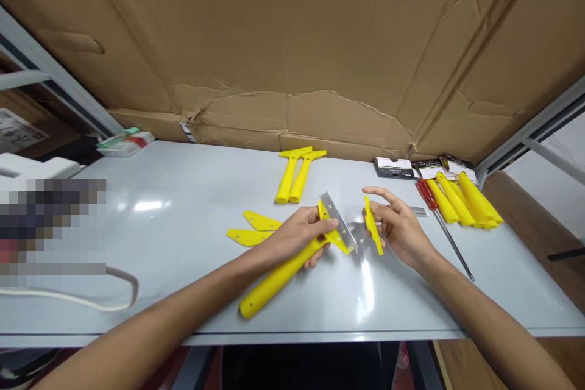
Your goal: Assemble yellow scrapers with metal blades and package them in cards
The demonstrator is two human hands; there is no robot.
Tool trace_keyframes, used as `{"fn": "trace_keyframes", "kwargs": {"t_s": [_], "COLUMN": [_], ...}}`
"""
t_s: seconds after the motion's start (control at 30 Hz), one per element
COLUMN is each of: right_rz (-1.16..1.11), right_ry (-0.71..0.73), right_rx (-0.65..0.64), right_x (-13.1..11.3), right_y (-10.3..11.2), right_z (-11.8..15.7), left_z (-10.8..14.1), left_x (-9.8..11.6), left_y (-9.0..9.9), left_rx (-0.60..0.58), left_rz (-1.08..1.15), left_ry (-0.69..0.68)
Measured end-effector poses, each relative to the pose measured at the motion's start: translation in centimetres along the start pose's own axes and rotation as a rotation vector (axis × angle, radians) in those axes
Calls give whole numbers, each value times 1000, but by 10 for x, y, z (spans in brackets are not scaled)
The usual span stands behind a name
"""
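Observation:
My left hand [304,234] is closed on a yellow scraper [283,275], its long handle slanting down to the left. The thumb presses a thin metal blade [337,219] against the scraper's head. To the right, my right hand [400,228] pinches a small yellow plastic plate [373,226] with a hole in it, index finger stretched out above. A gap separates the plate from the blade. Two more yellow plates [249,237] lie flat just left of my left hand, partly covered by it. Behind my right hand, a flat metal blade [418,211] rests on the table.
Two yellow scraper handles [292,180] lie at the back. At the right are a red-handled screwdriver [441,219], several yellow handles [470,204] and black-and-white packets [395,168]. A cable [91,301] loops at the left. Cardboard [292,42] walls the table's [183,195] rear.

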State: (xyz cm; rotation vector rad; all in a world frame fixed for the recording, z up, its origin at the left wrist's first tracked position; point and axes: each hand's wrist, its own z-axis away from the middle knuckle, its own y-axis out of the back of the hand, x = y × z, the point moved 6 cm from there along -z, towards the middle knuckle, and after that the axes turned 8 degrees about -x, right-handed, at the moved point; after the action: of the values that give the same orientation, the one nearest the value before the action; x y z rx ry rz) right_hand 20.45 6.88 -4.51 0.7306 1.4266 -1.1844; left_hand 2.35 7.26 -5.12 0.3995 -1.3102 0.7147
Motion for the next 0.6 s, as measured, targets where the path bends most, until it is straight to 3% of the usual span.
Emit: {"fn": "trace_keyframes", "kwargs": {"t_s": [0.17,0.37,0.6], "right_rz": [225,705,805], "right_ry": [85,146,143], "right_rx": [5,-146,-168], "right_x": [-6,-5,0], "right_y": [1,-19,-27], "right_z": [1,4,5], "left_z": [-1,-1,-1], "left_x": [-2,-4,-9], "left_y": [-5,-10,-14], "left_rx": [-50,-68,-37], "left_rz": [15,-79,-119], "left_ry": [-4,8,-7]}}
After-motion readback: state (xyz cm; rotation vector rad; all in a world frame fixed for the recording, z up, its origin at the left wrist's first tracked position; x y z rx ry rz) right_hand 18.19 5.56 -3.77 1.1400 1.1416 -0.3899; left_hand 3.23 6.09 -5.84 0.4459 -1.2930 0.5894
